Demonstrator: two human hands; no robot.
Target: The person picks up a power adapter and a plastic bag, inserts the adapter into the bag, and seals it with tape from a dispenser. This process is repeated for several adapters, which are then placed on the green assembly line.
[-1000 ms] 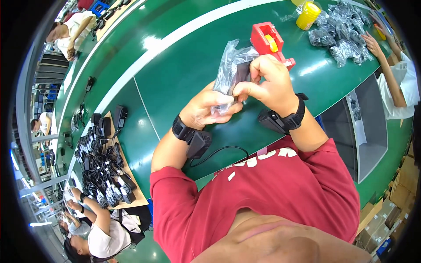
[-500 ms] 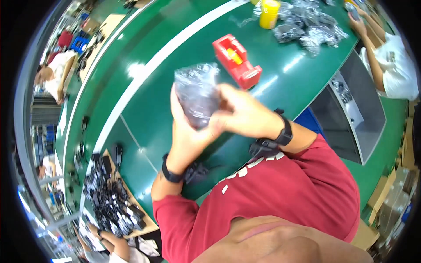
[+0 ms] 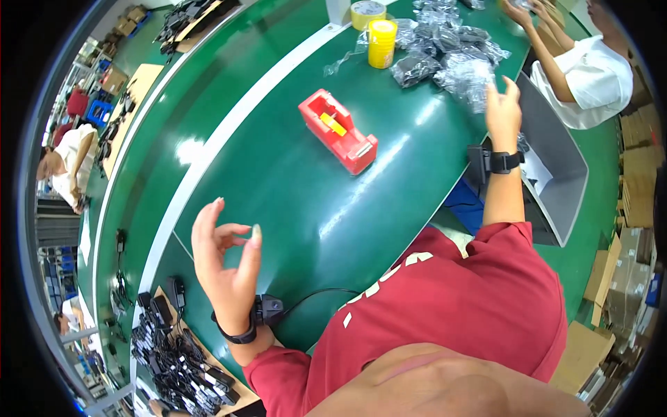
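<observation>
Between both hands (image 3: 224, 267) (image 3: 503, 111): red tape dispenser (image 3: 338, 131); bagged parts (image 3: 451, 59) beyond.

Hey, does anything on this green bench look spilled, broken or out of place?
Nothing stands out. The red tape dispenser sits upright, and the clear-bagged black parts lie heaped by the right hand; the left hand is empty.

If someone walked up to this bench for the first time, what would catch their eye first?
Probably the red tape dispenser, alone in the middle of the green table. Next, the heap of clear bagged parts at the far right, where the right hand reaches with fingers spread. The left hand hangs open and empty near the table's near edge.
</observation>
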